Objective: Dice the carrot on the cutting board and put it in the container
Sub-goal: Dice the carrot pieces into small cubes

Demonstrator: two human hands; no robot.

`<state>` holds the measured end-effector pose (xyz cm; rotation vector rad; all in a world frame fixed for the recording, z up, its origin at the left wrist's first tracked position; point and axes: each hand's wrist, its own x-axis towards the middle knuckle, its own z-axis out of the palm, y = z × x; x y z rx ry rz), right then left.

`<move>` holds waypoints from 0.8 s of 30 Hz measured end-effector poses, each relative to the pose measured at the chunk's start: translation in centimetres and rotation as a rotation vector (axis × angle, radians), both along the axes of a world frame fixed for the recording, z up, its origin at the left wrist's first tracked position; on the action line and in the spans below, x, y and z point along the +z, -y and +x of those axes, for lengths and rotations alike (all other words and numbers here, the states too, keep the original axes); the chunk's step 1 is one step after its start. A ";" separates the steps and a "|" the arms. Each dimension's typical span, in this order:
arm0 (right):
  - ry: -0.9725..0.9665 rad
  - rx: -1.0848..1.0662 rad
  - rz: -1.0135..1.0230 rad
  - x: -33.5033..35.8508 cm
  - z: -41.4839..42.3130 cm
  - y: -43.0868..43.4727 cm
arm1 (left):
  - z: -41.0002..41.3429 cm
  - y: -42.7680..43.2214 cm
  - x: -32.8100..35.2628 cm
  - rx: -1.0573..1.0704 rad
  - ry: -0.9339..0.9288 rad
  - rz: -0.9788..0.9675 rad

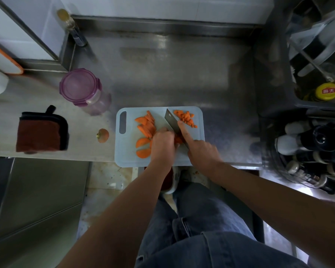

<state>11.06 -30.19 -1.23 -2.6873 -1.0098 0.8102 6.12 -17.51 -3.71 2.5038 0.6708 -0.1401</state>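
Observation:
A pale blue cutting board (128, 151) lies at the counter's front edge. Several carrot slices (146, 124) are spread over its left half, and a small pile of diced carrot (186, 117) sits at its far right. My left hand (162, 147) has curled fingers holding down carrot strips (178, 140) in the board's middle. My right hand (201, 149) grips a cleaver (171, 120), index finger stretched along the blade, which rests against my left knuckles. A purple-lidded clear container (79, 88) stands left of the board, its lid on.
A cut-off carrot top (103, 135) lies on the steel counter left of the board, beside a folded dark red cloth (41, 132). Sauce bottles (313, 157) and a rack crowd the right side. A bottle (72, 28) stands at the back left.

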 end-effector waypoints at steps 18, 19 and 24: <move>-0.029 0.000 0.068 1.0 1.0 0.2 | -0.7 -0.1 0.2 0.033 0.034 0.058; -0.038 0.004 0.057 0.8 0.9 0.2 | -0.7 0.0 0.1 0.043 0.039 0.048; -0.050 0.002 0.020 0.6 0.6 0.0 | -0.6 0.0 -0.3 0.063 0.040 0.025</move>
